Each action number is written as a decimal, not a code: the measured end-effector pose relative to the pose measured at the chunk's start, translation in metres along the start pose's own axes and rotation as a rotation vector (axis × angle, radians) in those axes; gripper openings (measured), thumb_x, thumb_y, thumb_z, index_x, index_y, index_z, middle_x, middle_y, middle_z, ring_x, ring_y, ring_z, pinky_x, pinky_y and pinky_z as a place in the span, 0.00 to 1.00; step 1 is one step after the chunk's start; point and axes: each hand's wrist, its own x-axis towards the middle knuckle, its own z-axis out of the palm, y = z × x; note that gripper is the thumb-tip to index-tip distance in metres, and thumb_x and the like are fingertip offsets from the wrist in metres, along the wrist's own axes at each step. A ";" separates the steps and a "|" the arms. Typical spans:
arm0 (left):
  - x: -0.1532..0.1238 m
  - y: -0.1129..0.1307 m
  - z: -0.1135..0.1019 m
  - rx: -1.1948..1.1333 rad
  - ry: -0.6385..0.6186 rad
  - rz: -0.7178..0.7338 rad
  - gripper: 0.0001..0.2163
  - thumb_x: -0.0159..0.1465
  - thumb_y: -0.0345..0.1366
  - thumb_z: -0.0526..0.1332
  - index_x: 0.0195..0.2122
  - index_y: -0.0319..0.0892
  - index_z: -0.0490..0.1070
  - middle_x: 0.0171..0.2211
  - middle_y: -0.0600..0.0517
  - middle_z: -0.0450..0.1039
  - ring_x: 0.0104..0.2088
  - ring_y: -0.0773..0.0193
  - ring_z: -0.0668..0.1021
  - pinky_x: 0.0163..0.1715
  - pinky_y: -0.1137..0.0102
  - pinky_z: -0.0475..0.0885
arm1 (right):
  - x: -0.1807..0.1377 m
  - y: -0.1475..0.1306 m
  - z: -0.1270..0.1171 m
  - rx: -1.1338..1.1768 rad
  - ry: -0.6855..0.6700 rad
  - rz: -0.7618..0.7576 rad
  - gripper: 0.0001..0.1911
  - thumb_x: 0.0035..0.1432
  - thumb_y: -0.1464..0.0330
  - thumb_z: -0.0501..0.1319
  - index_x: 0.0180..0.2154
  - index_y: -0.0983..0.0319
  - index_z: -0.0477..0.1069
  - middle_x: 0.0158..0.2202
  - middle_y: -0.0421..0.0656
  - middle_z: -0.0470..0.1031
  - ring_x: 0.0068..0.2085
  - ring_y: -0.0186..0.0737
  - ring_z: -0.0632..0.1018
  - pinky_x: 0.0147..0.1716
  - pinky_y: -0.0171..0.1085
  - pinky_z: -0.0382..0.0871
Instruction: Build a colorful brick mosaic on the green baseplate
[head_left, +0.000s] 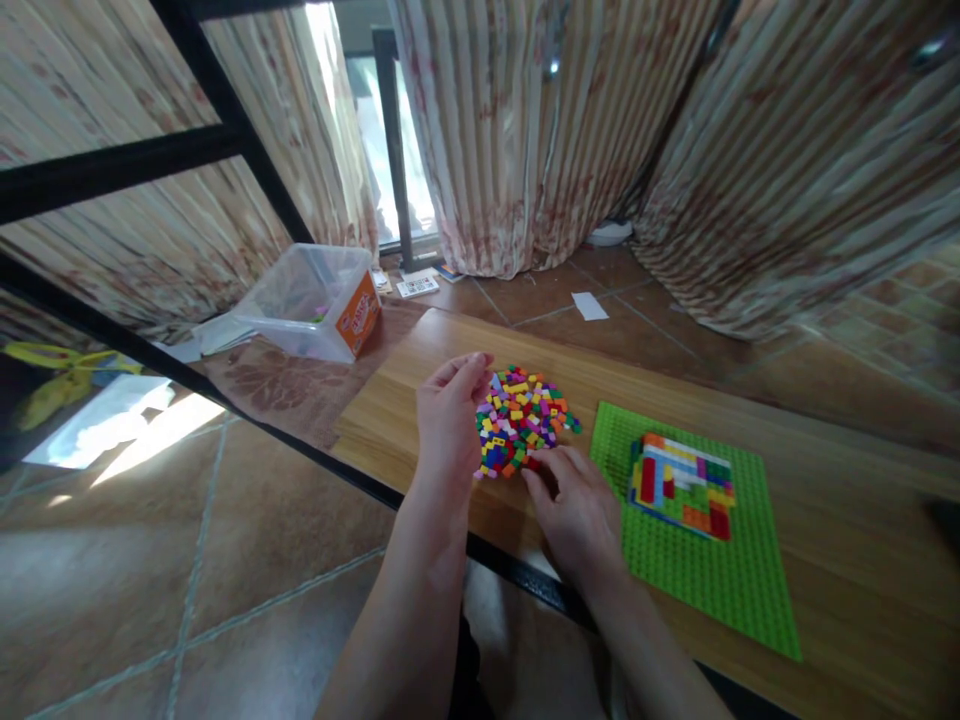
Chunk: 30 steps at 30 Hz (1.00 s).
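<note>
A heap of small coloured bricks (525, 415) lies on the wooden table (840, 520). My left hand (448, 410) rests at the heap's left edge, fingers curled with the tips pinched together near the bricks; what they hold is hidden. My right hand (574, 505) lies at the heap's near edge, fingers bent down onto the bricks. To the right sits a green baseplate (720, 580) with a low, flat build of coloured bricks (682, 485) on its far part.
A clear plastic tub (311, 300) with an orange label stands on the floor beyond the table's left end. Papers (589, 305) lie on the tiled floor by the curtains. A black metal frame (187, 150) crosses the upper left.
</note>
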 end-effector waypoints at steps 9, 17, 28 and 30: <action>-0.003 -0.002 0.002 0.043 -0.035 -0.027 0.05 0.53 0.34 0.70 0.26 0.38 0.77 0.25 0.54 0.73 0.26 0.74 0.72 0.31 0.76 0.67 | 0.001 0.000 0.002 0.034 0.013 -0.004 0.08 0.63 0.69 0.57 0.39 0.60 0.76 0.39 0.45 0.78 0.42 0.43 0.77 0.42 0.41 0.70; -0.008 -0.008 0.011 0.068 -0.077 -0.080 0.06 0.50 0.34 0.72 0.25 0.38 0.77 0.26 0.53 0.76 0.27 0.73 0.74 0.32 0.76 0.68 | 0.000 -0.008 -0.016 0.275 0.181 -0.011 0.12 0.63 0.73 0.54 0.41 0.58 0.76 0.42 0.46 0.78 0.43 0.39 0.79 0.42 0.38 0.74; -0.016 -0.025 0.021 0.233 -0.213 -0.112 0.07 0.48 0.37 0.72 0.21 0.39 0.77 0.22 0.54 0.73 0.24 0.72 0.72 0.27 0.76 0.66 | -0.017 0.056 -0.091 0.881 0.429 0.488 0.10 0.56 0.62 0.68 0.39 0.58 0.80 0.38 0.44 0.82 0.34 0.37 0.81 0.38 0.41 0.78; -0.018 -0.031 0.023 0.294 -0.252 -0.097 0.06 0.49 0.37 0.71 0.23 0.40 0.78 0.23 0.54 0.74 0.25 0.71 0.72 0.28 0.75 0.66 | -0.022 0.076 -0.104 0.882 0.475 0.558 0.12 0.53 0.62 0.70 0.39 0.59 0.81 0.37 0.44 0.82 0.35 0.37 0.81 0.39 0.40 0.78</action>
